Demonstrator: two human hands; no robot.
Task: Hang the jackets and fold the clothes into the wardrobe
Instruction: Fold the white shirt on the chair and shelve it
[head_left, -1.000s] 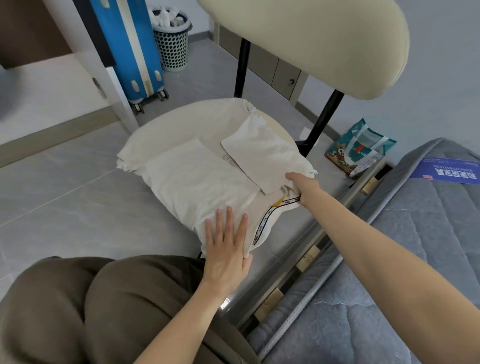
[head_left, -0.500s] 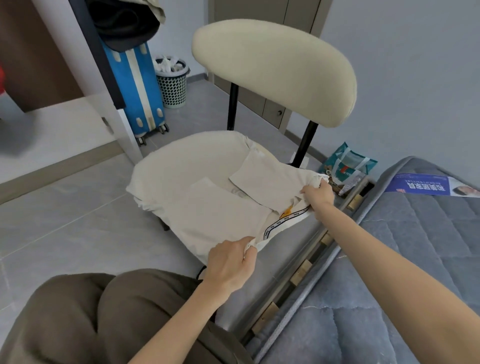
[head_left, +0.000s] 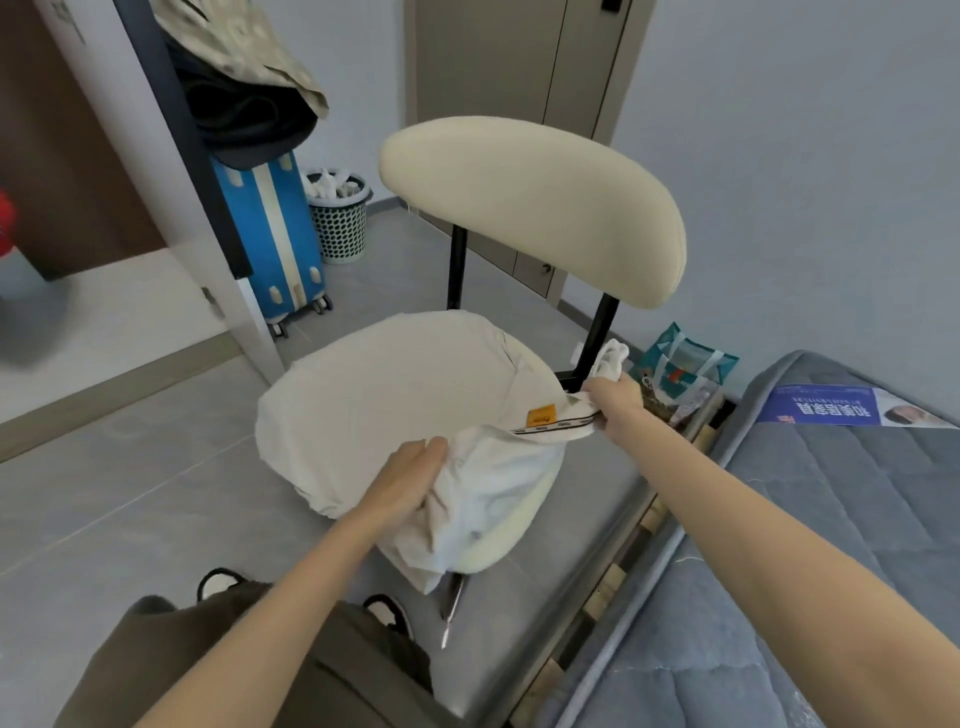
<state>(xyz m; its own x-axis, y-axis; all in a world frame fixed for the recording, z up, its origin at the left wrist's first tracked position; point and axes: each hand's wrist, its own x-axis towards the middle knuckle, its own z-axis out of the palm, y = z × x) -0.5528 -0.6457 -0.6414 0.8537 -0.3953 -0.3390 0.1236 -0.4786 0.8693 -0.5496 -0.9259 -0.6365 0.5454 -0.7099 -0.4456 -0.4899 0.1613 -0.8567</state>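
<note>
Left of the chair (head_left: 530, 208) the grey floor (head_left: 130, 493) lies open as far as the white door panel (head_left: 153, 156) and the blue suitcase (head_left: 270, 228). Right of the chair the mattress (head_left: 831, 519) and bed rail (head_left: 571, 597) crowd close. A snack bag (head_left: 685, 371) fills the gap by its rear leg, and the white garment (head_left: 395, 395) covers its seat.

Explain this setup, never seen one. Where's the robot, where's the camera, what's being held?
No robot here: a person works bare-handed. Every frame comes from one wide-angle camera worn on the head, looking forward and down, so both arms enter from below. A white garment is draped over the seat of a cream chair. The left hand grips its bunched near edge; the right hand pinches the collar end by the printed neck tape. A grey mattress lies at right; a blue suitcase and a mesh bin stand behind.
</note>
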